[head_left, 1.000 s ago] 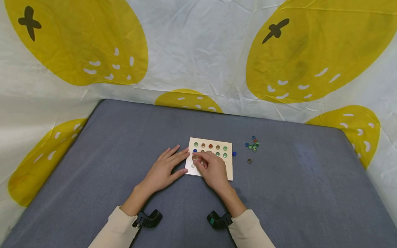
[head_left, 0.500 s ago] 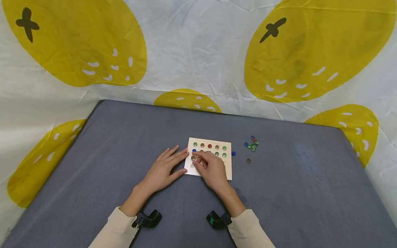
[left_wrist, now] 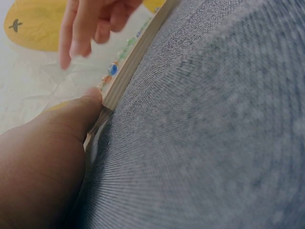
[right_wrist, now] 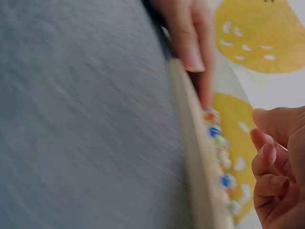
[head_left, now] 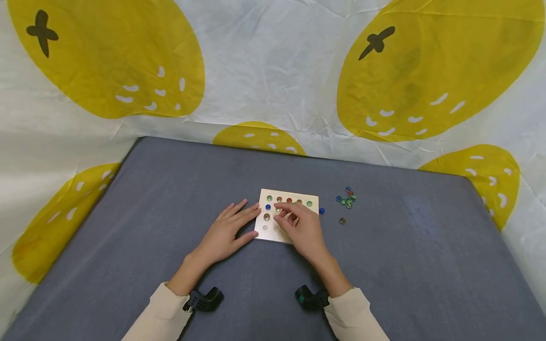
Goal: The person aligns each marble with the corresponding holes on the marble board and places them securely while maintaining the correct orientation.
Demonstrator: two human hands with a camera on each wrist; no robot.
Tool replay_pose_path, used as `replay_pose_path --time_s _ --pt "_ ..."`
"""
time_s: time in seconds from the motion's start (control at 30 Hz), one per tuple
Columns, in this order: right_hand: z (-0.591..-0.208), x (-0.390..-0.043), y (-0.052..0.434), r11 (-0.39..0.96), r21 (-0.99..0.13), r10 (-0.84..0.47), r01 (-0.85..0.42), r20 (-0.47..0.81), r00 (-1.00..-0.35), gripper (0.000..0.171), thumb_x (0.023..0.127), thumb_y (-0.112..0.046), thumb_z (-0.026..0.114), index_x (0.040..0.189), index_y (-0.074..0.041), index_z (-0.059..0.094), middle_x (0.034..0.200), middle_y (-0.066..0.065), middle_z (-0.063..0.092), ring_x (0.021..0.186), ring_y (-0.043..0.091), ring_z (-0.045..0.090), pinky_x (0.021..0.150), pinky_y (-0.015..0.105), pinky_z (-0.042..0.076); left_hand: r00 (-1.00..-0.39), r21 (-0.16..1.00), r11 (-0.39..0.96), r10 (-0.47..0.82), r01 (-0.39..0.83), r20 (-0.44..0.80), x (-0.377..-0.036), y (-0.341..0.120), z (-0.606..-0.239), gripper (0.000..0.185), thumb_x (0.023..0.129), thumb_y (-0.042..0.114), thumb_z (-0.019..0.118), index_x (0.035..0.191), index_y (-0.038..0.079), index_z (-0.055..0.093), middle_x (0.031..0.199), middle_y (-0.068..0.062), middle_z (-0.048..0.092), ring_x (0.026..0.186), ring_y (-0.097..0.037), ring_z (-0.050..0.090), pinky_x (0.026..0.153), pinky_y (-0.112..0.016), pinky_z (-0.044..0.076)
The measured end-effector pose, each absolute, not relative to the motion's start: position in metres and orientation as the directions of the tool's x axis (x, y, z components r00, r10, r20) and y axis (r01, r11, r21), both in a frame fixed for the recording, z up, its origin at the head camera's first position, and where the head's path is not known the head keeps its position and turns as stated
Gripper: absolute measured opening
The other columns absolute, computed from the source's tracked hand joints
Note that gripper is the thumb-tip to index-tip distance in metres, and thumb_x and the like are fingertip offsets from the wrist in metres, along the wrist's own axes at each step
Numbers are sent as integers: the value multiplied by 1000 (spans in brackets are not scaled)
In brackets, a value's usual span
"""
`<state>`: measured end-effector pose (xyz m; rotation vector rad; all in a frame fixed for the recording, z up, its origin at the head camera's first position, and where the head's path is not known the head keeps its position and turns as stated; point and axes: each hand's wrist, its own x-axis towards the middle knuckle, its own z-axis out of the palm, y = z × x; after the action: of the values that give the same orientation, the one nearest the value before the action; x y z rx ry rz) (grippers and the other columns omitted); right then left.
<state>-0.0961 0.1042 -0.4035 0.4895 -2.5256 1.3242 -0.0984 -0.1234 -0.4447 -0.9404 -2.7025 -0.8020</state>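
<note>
The wooden board (head_left: 289, 217) lies flat on the grey tablecloth (head_left: 128, 227) and serves as the landmark here: rows of glass beads (head_left: 289, 201) already sit in its dimples along the far edge and down its left side. The left hand (head_left: 226, 232) rests just left of the board, fingers straight and relaxed, fingertips against its left edge to steady it. The right hand (head_left: 300, 227) hovers over the board's middle, fingers loosely curled; whether a bead sits between thumb and forefinger I cannot tell. To the right of the board lie a lone blue bead (head_left: 322, 211) just beside its edge, a small heap of loose beads (head_left: 347, 199) farther off, and a single dark bead (head_left: 342, 220). Judging from this, good placing means lowering fingertips straight onto an empty dimple while the board stays braced, not brushing seated neighbours
</note>
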Motion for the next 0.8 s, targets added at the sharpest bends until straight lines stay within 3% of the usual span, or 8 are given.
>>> replay_pose_path --time_s 0.37,0.8 --pt "-384 -97 148 552 -738 -69 -388 423 -903 23 84 -15 76 107 -11 73 82 -4 65 64 11 54 51 23 42 -783 438 649 533 622 320 -99 -124 -446 56 94 37 61 144 16 46 148 1 41 140 -27 28 115 -46 16" --pt "-385 -94 195 538 -801 51 -264 344 -938 27 88 -17 72 113 -10 71 90 3 66 70 15 52 55 23 40 -785 431 657 532 619 317 -98 -124 -446 57 94 37 61 144 15 46 148 1 41 140 -27 28 115 -45 16"
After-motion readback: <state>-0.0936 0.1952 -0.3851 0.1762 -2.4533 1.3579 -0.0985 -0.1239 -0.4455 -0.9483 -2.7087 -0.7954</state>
